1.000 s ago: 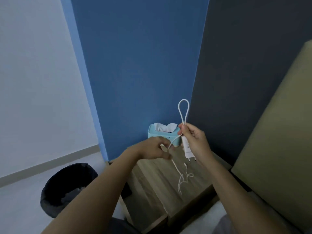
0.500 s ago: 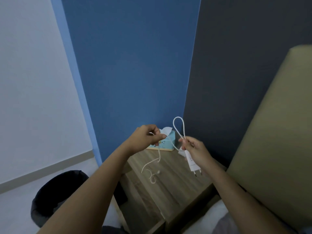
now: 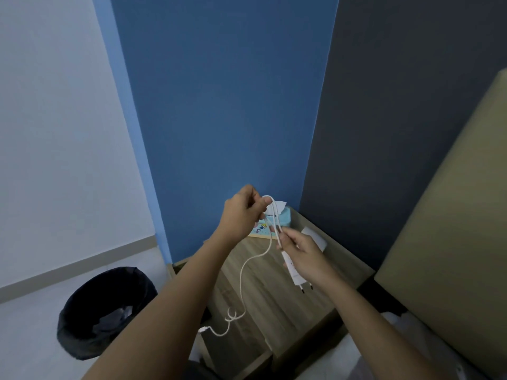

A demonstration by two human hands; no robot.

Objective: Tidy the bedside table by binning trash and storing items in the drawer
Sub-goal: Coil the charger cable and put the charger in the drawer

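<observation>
1. I see my left hand (image 3: 242, 215) raised over the far part of the bedside table (image 3: 277, 297), its fingers curled and pinching the top of a folded loop of white charging cable (image 3: 241, 272).
2. My right hand (image 3: 304, 256) sits just near and right of it, fingers closed around the white charger plug (image 3: 295, 275), thumb and forefinger pressing the loop's two strands together.
3. The plug's two pins point down toward the near right.
4. From the loop the cable's free end hangs down to the near left, curling just above the tabletop, its connector past the table's left edge.
5. A teal tissue box (image 3: 279, 216) stands at the table's far edge against the blue wall, partly behind my left hand.
6. A white paper slip (image 3: 315, 237) lies on the table behind my right hand.
7. A black bin (image 3: 107, 311) stands on the floor left of the table.
</observation>
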